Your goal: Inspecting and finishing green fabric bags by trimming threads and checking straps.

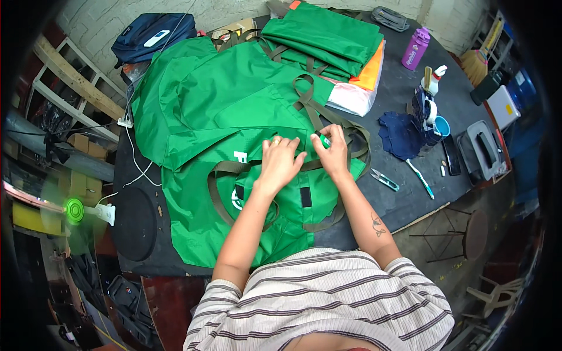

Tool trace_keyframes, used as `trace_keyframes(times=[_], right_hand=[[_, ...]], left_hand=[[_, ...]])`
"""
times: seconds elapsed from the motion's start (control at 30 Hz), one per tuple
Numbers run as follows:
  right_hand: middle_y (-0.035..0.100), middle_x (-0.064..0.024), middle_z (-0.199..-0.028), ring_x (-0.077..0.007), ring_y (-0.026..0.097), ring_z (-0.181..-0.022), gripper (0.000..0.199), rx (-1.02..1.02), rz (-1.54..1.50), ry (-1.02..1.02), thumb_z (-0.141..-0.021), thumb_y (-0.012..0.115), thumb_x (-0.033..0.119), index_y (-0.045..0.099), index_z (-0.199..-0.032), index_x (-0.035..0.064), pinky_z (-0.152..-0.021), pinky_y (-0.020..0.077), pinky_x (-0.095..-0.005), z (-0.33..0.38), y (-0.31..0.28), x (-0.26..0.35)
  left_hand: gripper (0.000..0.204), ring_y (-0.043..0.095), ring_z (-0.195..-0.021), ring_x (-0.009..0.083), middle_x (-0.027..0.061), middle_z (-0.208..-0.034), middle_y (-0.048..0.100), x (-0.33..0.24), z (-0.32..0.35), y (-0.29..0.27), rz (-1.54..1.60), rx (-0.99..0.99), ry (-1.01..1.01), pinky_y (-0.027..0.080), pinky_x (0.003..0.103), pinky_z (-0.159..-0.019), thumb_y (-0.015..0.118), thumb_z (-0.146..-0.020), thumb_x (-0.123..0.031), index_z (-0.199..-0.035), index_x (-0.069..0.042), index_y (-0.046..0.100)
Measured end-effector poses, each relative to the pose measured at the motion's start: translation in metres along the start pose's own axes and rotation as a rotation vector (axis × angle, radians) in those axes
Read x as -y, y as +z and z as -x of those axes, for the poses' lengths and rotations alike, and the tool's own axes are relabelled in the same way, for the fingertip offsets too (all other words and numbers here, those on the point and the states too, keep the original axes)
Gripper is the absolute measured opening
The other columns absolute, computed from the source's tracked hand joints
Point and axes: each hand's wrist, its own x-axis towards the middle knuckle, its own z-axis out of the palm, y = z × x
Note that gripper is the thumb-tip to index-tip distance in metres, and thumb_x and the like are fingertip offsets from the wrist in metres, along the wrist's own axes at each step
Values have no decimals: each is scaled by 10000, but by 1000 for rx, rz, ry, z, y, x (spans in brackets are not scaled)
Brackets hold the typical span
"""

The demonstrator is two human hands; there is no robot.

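A large green fabric bag (234, 105) with olive webbing straps (221, 193) is spread over the dark table. White lettering and black patches (305, 197) show on its near part. My left hand (280, 161) lies on the fabric with its fingers spread, holding nothing that I can see. Just to its right, my right hand (332, 155) is closed around a small green object (325, 140) with a pale part, mostly hidden by the fingers. That hand is at the bag's right side, by a strap that loops away from me.
Folded green fabric (325, 38) is stacked at the back. Thread snips (384, 179), a toothbrush (420, 178), a dark blue cloth (400, 134) and a blue cup (441, 126) lie to the right, near a purple bottle (415, 50). A green fan (75, 210) spins at left.
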Motion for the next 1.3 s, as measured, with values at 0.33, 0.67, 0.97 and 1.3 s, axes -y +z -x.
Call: trace_keyframes(times=[0.33,0.67,0.97,1.3], right_hand=[[586,-60,-848,-181,558,-790,239,229,-480,348,-811,658,197,578,-967,34,-673,435,-305,16,26,-19],[540,-104,-843,-317,580,-756,280,-10,-10,78,-728,674,165,472,-882,47,-662,468,-428,25,24,-6],[533,-98,-851,-317,575,-733,279,12,61,-3,-730,670,167,470,-886,51,-639,465,-428,16,23,3],[577,-36,-587,-73,511,-602,249,202,-243,299,-786,712,231,635,-706,7,-587,444,-293,-26,16,-9]], left_hand=[[504,629,-679,292,110,-712,661,0,-14,15,-73,59,-108,372,437,-755,559,-796,-123,-1300,-140,539],[423,639,-698,317,139,-758,665,6,-10,21,118,-3,-160,374,448,-736,533,-807,-104,-1227,-129,574],[437,640,-704,306,139,-766,668,7,-9,23,120,-30,-153,376,433,-732,535,-805,-94,-1239,-119,576],[556,635,-907,180,123,-961,662,4,-25,-40,1040,-47,-238,487,314,-855,469,-897,-21,-1437,-112,377]])
